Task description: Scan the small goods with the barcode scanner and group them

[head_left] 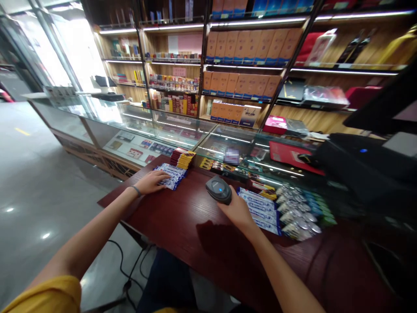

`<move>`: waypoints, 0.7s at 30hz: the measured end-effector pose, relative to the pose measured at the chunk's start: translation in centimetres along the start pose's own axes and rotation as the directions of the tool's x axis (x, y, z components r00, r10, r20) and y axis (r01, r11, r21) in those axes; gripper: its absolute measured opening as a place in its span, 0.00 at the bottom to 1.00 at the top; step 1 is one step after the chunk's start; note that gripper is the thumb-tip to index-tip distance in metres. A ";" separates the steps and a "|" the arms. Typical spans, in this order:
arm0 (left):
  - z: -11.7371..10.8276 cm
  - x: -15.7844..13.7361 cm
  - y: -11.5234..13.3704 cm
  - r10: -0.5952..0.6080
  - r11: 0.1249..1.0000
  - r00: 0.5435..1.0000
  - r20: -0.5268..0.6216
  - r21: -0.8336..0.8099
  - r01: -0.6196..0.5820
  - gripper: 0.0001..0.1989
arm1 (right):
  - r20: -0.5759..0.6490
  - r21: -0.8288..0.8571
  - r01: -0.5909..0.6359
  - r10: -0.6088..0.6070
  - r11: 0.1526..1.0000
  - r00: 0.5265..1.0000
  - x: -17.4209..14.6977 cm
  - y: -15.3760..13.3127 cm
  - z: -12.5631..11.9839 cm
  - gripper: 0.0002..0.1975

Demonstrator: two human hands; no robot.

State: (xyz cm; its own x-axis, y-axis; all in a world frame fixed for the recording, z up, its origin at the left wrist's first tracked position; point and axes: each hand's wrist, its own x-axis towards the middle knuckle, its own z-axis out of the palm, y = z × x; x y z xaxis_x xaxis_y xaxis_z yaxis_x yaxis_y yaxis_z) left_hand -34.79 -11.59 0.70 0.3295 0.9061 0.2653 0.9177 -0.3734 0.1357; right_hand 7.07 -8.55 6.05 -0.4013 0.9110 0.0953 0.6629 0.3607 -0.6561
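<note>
My right hand (239, 211) is wrapped round the handle of a dark grey barcode scanner (219, 189), which shows a small blue light. The scanner is held above the dark red wooden desk (182, 213). At the desk's far left, my left hand (152, 181) rests with outstretched fingers on a group of blue-and-white packets (177, 174). Just behind them stands a stack of yellow-and-dark-red packets (183, 158). Right of my right hand lies a second group of blue-and-white packets (260, 211), beside rows of silvery-topped small packs (298, 213).
Glass display counters (156, 130) stand behind the desk and run off to the left. A red mat (289, 156) lies on the glass. A black monitor or till (345, 169) takes up the right side. Shelves of orange boxes (247, 45) line the wall. Cables (127, 282) hang below the desk.
</note>
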 end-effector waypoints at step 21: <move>8.8 17.7 25.9 0.221 0.913 0.922 -0.317 -0.266 -0.310 0.20 | -0.434 0.143 -0.081 0.136 0.986 0.890 -6.8 9.5 -10.5 0.26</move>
State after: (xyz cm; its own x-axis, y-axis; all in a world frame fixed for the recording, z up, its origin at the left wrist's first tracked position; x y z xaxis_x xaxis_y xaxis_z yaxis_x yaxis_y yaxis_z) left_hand -3.26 -3.49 0.48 0.4368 0.6901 0.5770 0.6764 -0.6748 0.2950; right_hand 22.78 -9.22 7.02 0.0073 0.9472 0.3205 0.5958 0.2533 -0.7622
